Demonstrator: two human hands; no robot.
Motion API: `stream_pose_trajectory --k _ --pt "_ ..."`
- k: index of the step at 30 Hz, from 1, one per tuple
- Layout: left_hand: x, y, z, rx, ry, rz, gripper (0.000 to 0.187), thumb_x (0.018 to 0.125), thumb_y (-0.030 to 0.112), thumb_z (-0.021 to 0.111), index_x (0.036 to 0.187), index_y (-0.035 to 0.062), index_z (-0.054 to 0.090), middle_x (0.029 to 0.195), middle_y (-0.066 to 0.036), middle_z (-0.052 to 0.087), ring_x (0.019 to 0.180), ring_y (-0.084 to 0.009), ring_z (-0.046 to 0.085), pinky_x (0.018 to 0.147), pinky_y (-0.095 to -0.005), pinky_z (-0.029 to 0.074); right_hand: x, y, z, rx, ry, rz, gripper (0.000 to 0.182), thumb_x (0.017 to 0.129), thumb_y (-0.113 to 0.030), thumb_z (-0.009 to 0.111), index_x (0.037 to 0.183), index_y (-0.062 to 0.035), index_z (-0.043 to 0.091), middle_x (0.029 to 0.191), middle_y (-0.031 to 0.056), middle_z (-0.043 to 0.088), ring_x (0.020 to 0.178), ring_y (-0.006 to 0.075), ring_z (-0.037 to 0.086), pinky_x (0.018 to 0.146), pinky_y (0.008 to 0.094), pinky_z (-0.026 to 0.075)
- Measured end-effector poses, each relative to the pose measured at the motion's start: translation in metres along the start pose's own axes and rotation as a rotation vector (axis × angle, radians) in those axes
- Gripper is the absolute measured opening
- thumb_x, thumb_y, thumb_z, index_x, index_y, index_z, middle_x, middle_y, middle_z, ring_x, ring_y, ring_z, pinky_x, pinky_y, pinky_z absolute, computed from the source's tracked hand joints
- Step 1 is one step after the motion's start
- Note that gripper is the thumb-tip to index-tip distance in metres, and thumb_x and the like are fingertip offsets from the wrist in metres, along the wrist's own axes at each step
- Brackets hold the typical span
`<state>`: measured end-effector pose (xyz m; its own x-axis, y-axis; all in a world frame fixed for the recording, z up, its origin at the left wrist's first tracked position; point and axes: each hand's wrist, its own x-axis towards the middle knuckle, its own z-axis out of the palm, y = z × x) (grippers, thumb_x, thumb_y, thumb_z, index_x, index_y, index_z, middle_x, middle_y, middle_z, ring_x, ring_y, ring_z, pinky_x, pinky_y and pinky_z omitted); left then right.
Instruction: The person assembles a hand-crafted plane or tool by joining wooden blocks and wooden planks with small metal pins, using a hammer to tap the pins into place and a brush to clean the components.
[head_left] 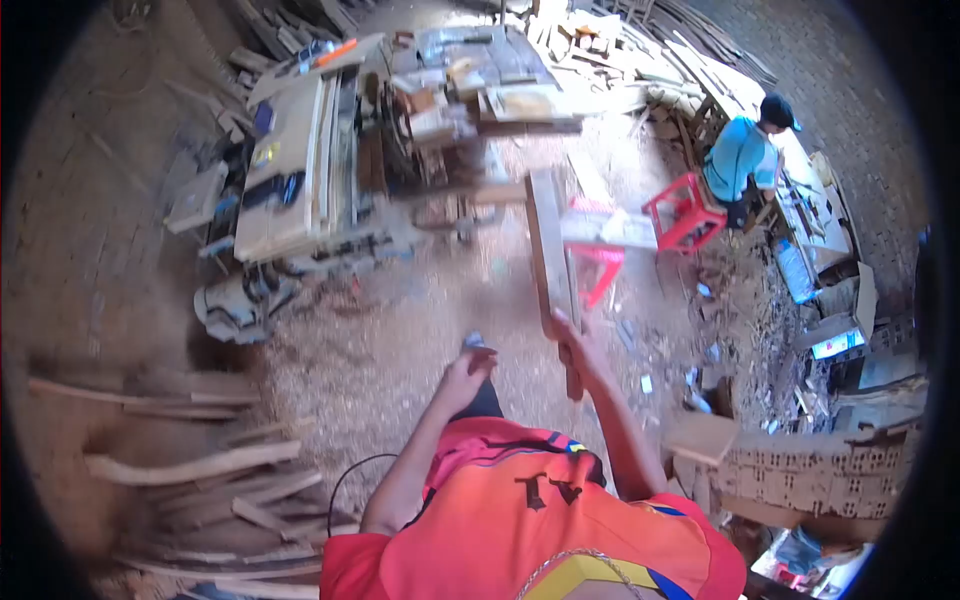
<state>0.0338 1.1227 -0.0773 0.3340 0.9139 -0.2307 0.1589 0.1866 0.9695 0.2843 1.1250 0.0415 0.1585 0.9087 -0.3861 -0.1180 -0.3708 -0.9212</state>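
My right hand (572,342) is wrapped round the lower part of a long wooden board (546,235), which stands up and away from me. A second, narrower strip of wood seems to lie along its right side, and an end sticks out below my fist. My left hand (467,377) hangs in front of my body with its fingers loosely bent, and I see nothing in it. Below it shows a foot on the dusty floor.
A machine table (290,160) with boards stands at the left. Red stools (688,212) are ahead to the right, beside a seated person (738,160) at a workbench. Loose planks (200,460) lie at the lower left, and scrap wood is piled at the back.
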Motion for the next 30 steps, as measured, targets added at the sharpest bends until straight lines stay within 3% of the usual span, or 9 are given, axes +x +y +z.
stream_pose_trajectory --k 7,11,13,16,17,20,23,24,30 --pt "0.246 0.141 -0.067 0.088 -0.041 0.103 0.03 0.104 0.023 0.064 0.126 0.0035 0.067 0.111 -0.011 0.075 0.098 -0.0178 0.071 0.092 -0.0344 0.056 0.178 -0.099 0.011 -0.093 0.153 0.147 0.042 0.093 -0.036 0.078 0.117 -0.0092 0.056 0.076 -0.0023 0.055 0.049 0.0051 0.045 0.043 0.0241 0.036" --pt "0.336 0.198 -0.106 0.13 -0.043 0.097 0.029 0.103 0.023 0.065 0.125 0.0037 0.068 0.109 -0.011 0.075 0.097 -0.0175 0.071 0.09 -0.0341 0.056 0.288 -0.143 0.003 -0.139 0.132 0.024 0.05 0.093 -0.032 0.078 0.128 -0.0078 0.051 0.079 -0.0014 0.057 0.051 0.0053 0.047 0.044 0.0231 0.038" --pt "0.373 0.202 -0.117 0.097 0.04 0.108 0.029 0.103 0.023 0.065 0.125 0.0035 0.067 0.107 -0.01 0.075 0.097 -0.0173 0.071 0.09 -0.0342 0.056 0.352 -0.157 -0.004 -0.199 0.148 -0.05 0.061 0.088 -0.034 0.082 0.133 -0.0029 0.054 0.082 0.003 0.063 0.058 0.009 0.055 0.049 0.0255 0.043" --pt "0.411 0.185 -0.122 0.039 0.205 0.111 0.03 0.104 0.025 0.064 0.125 0.0041 0.068 0.109 -0.008 0.075 0.096 -0.0168 0.07 0.089 -0.0337 0.055 0.438 -0.184 -0.015 -0.477 0.122 -0.169 0.052 0.088 -0.037 0.081 0.122 -0.003 0.063 0.09 0.0066 0.068 0.078 0.0176 0.066 0.066 0.0335 0.052" --pt "0.422 0.182 -0.124 0.007 0.252 0.121 0.03 0.104 0.025 0.064 0.125 0.0043 0.068 0.109 -0.008 0.075 0.096 -0.0166 0.07 0.089 -0.0335 0.055 0.468 -0.187 -0.026 -0.514 0.066 -0.194 0.055 0.087 -0.038 0.081 0.125 -0.0013 0.064 0.099 0.0105 0.068 0.091 0.0208 0.066 0.077 0.0362 0.051" --pt "0.457 0.173 -0.131 0.011 0.418 0.022 0.029 0.105 0.022 0.063 0.127 0.0039 0.066 0.113 -0.008 0.074 0.104 -0.0155 0.07 0.091 -0.0317 0.055 0.559 -0.181 -0.049 -0.833 0.089 -0.596 0.064 0.086 -0.032 0.08 0.132 0.0067 0.06 0.116 0.0145 0.06 0.096 0.0224 0.057 0.083 0.0357 0.049" --pt "0.478 0.176 -0.12 -0.078 0.598 0.009 0.028 0.106 0.018 0.061 0.128 0.0014 0.064 0.117 -0.009 0.072 0.108 -0.0145 0.069 0.092 -0.03 0.055 0.594 -0.232 -0.045 -1.002 -0.011 -0.429 0.066 0.083 -0.027 0.081 0.135 0.0071 0.059 0.108 0.0132 0.057 0.092 0.0242 0.058 0.083 0.0373 0.049" --pt "0.487 0.18 -0.123 -0.109 0.627 0.003 0.028 0.106 0.018 0.061 0.128 0.001 0.064 0.118 -0.008 0.071 0.109 -0.0142 0.069 0.092 -0.0298 0.055 0.606 -0.239 -0.04 -0.888 -0.029 -0.507 0.075 0.077 -0.029 0.086 0.137 0.0059 0.057 0.102 0.0167 0.055 0.091 0.0316 0.057 0.086 0.0462 0.048" --pt "0.533 0.189 -0.124 -0.126 0.858 -0.08 0.03 0.105 0.021 0.063 0.129 0.0017 0.064 0.117 -0.011 0.071 0.104 -0.0174 0.07 0.09 -0.0314 0.056 0.644 -0.262 -0.036 -1.069 -0.089 -0.525 0.077 0.077 -0.032 0.085 0.14 0.0018 0.057 0.113 0.0203 0.056 0.104 0.0372 0.06 0.092 0.0468 0.051"
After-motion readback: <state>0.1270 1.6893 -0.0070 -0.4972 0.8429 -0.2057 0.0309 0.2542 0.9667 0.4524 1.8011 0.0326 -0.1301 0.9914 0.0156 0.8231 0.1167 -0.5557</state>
